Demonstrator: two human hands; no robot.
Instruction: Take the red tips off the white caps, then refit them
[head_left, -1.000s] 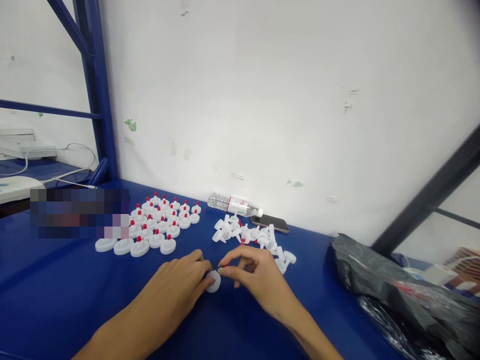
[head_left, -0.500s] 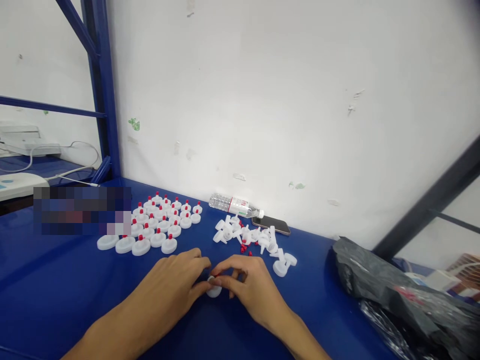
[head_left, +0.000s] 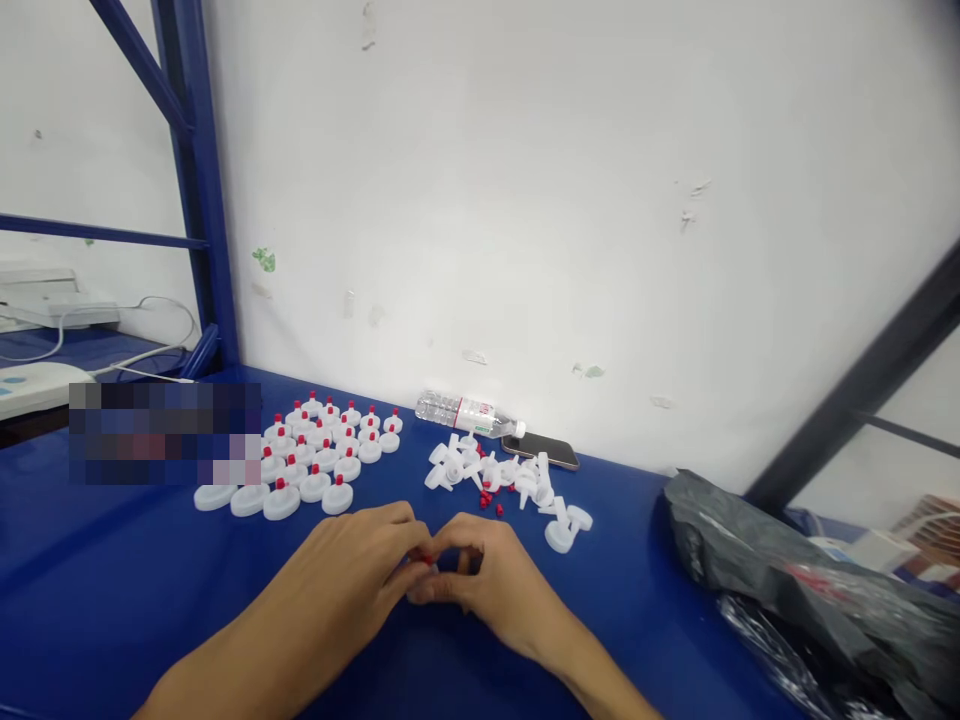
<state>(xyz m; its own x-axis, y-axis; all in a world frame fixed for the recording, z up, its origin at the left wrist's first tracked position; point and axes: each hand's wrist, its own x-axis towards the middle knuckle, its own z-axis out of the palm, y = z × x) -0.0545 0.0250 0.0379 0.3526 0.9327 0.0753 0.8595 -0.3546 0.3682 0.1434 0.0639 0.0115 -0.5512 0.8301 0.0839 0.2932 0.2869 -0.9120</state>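
1. Watching the middle of the blue table [head_left: 150, 590], we find both hands brought together, fingertips meeting over one small red-tipped piece [head_left: 428, 560].

2. Here on our left, the left hand [head_left: 367, 555] has thumb and fingers closed on that piece, its back turned up towards us.

3. Across from it, the right hand [head_left: 491, 570] pinches in too, thumb and forefinger clamped on the same piece; we catch a bit of red between the fingers, but most of the rest is hidden.

4. Over to the far left, we have a crowd of white caps [head_left: 315, 487] standing upright in rough rows, red tips on top, and a pixelated patch covers part of the group's left edge.

5. Beyond the right hand, we spot loose white nozzles [head_left: 525, 483] lying jumbled at all angles, with a few small red tips [head_left: 486, 497] scattered just in front and among them.

6. Behind that heap, we see a clear bottle [head_left: 469, 413] on its side near the white wall [head_left: 525, 200], its capped end at the left end of a dark phone [head_left: 551, 450].

7. Out on our right, we get a crumpled dark plastic bag [head_left: 780, 570], well apart from the hands.
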